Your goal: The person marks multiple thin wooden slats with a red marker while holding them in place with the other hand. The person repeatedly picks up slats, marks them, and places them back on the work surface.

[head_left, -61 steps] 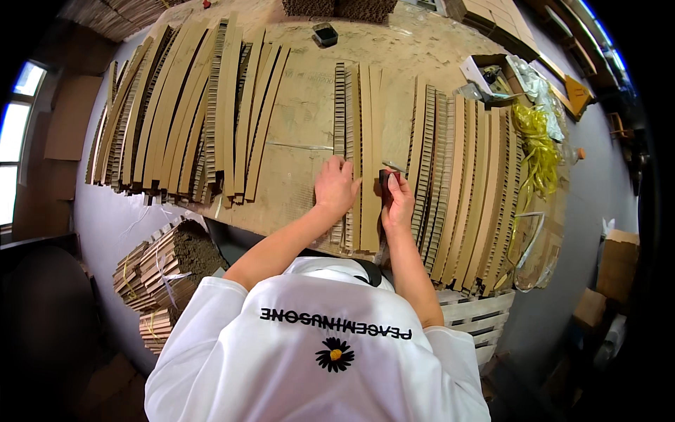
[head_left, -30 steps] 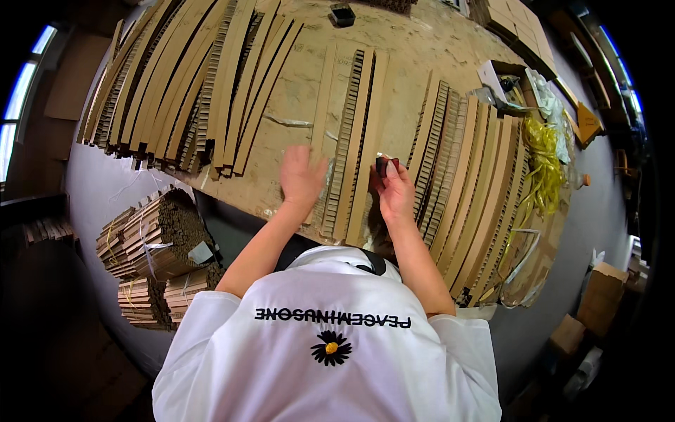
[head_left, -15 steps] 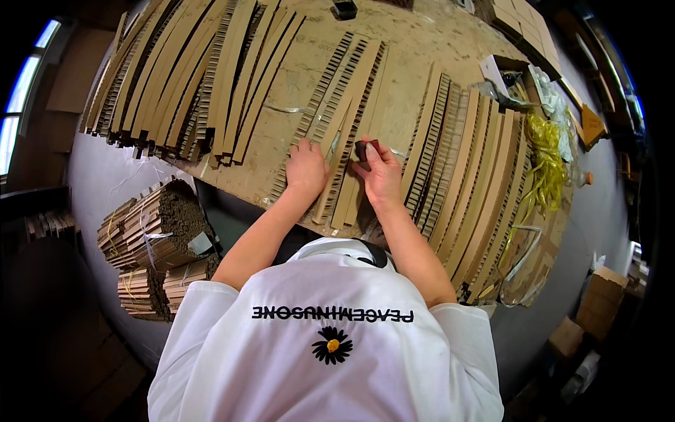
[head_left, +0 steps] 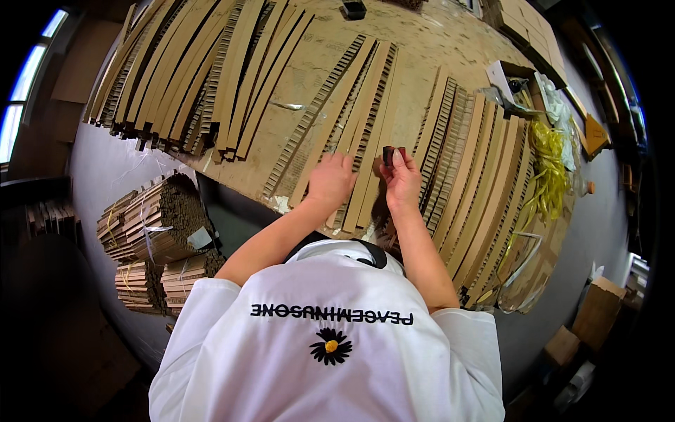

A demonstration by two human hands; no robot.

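My left hand (head_left: pixel 332 181) lies over the near part of a long honeycomb cardboard strip (head_left: pixel 336 126), its fingers bent around the strip's edges. More strips of the same kind lie beside it, among them a smooth-faced one (head_left: pixel 380 151) on the right. Off to the left, a separate strip (head_left: pixel 309 126) shows its open cells. Between the thumb and fingers of my right hand (head_left: pixel 403 184) is a small dark reddish-brown block (head_left: pixel 392 155), held just right of these strips. The exact kind of block cannot be made out.
Many cardboard strips (head_left: pixel 190 70) stand in rows at the table's left, with another row (head_left: pixel 464 176) at the right. Yellow plastic ribbon (head_left: pixel 548 162) and an open box (head_left: pixel 512 83) lie beyond. Tied strip bundles (head_left: pixel 151 225) sit below the left edge. A small black tray (head_left: pixel 354 10) is at the back.
Both hands have moved right, with the dark block still in my right hand. A wider gap separates the leftmost middle strip from its neighbour, which now shows a smooth face.
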